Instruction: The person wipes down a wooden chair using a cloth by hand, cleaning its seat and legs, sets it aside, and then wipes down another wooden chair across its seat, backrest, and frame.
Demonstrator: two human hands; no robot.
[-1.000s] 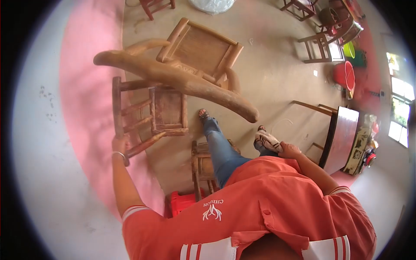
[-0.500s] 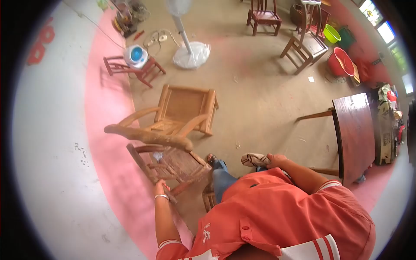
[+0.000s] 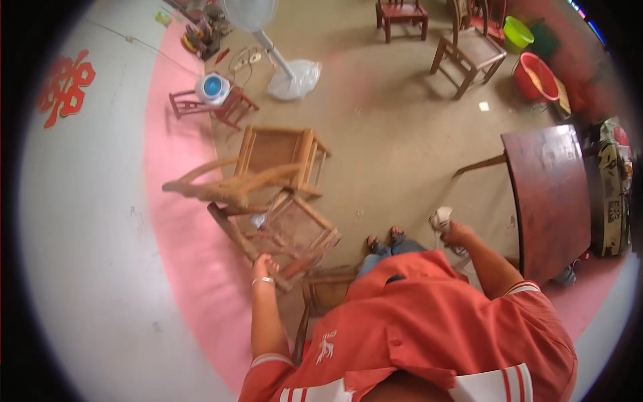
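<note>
My left hand [image 3: 265, 266], with a bracelet at the wrist, is closed around the back of a worn wooden chair [image 3: 298, 224]. The chair sits at an angle beside the pink-painted wall, and a small pale item [image 3: 258, 220] shows near the rear of its seat. In my right hand [image 3: 459, 234] a crumpled off-white cloth [image 3: 441, 218] with dark markings is bunched and held out over the floor, right of my feet. Part of the cloth is hidden by my fingers. A lighter wooden armchair [image 3: 271, 153] stands just beyond the worn chair, very close to it.
Another wooden chair [image 3: 328, 289] is close by my left side. A dark red table [image 3: 549, 201] stands to my right. Farther off are a white stand fan [image 3: 284, 67], a small red chair [image 3: 234, 107] bearing a blue-and-white device, cables, a brown chair [image 3: 472, 50] and a red basin [image 3: 536, 77].
My right hand has moved outward to the right with the cloth, away from my body. My left hand stays on the worn chair, which has shifted slightly. Both my feet now show together.
</note>
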